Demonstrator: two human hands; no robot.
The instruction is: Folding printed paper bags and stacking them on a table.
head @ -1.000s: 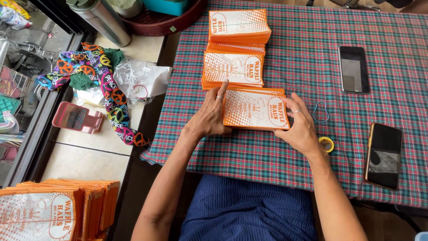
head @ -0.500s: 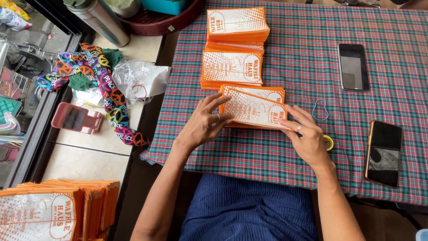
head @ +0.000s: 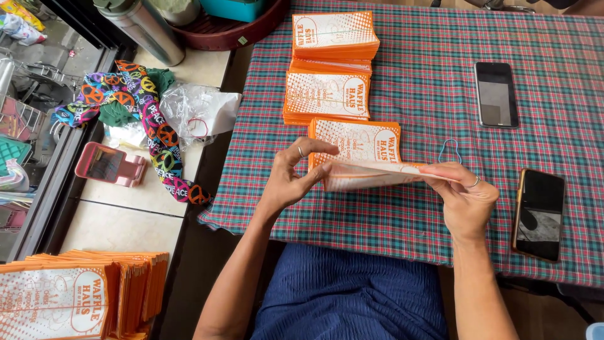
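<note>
— What's different from a second ago?

— The bundle of paper bags [head: 371, 175] is off the table. A second ago it lay flat on the checked cloth [head: 428, 75] with both hands pressing on it; half a second ago it was being tipped up; now it is lifted and turned edge-on to the camera, so you mostly see its thin side.

— How are the hands holding it?

— The left hand [head: 290, 179] pinches the left end between thumb and curled fingers. The right hand [head: 464, 200] grips the right end, fingers wrapped over the top edge. Both are closed on the bundle, neither is loose.

— Where is it, exactly?

— In the air just above the near middle of the table, in front of a small pile of the same orange-and-white bags [head: 356, 140] lying flat. Farther off sit two more piles, one [head: 326, 96] behind that and another [head: 333, 34] at the far edge.

— And around the hands?

— A thin rubber band [head: 449, 151] lies on the cloth just beyond the right hand. Two phones are on the right, one far [head: 496, 94] and one near [head: 538, 214]. The near one is just beside the right wrist.

— So what does the lift tell you?

— My reading: the bundle has been gathered and squared, and is now held as one block, separate from the piles.
</note>
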